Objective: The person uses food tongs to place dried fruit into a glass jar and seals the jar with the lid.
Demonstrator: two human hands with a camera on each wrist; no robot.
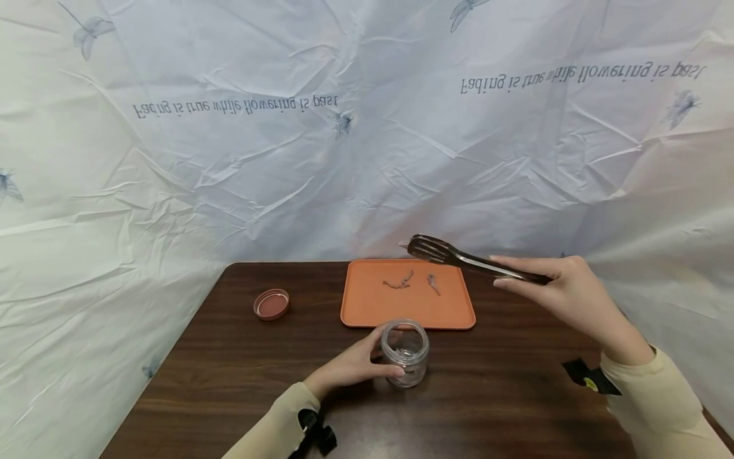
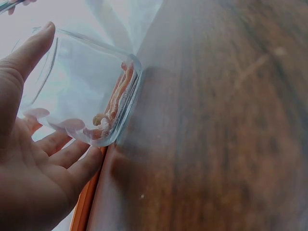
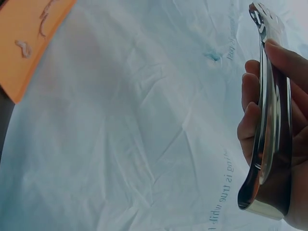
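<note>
My left hand (image 1: pixel 358 363) grips a clear glass jar (image 1: pixel 414 373) that stands lidless on the table, thumb on one side and fingers round the other. Thin, pale brown root-like pieces (image 2: pixel 120 96) lie on the jar's bottom. My right hand (image 1: pixel 573 293) holds metal tongs (image 3: pixel 269 110) up above the tray's right side, squeezed between thumb and fingers. The slotted tips are close together, and a small pale bit (image 1: pixel 403 245) pokes out at their end. Beneath, more thin twisted pieces (image 1: pixel 399 280) lie on the orange tray (image 1: pixel 361 312).
A reddish round lid (image 1: pixel 271 305) lies on the dark wooden table (image 1: pixel 241 363), left of the tray. Behind the table hangs a creased white cloth (image 1: pixel 275 166) with printed words. The tray sits at the table's back edge, just beyond the jar.
</note>
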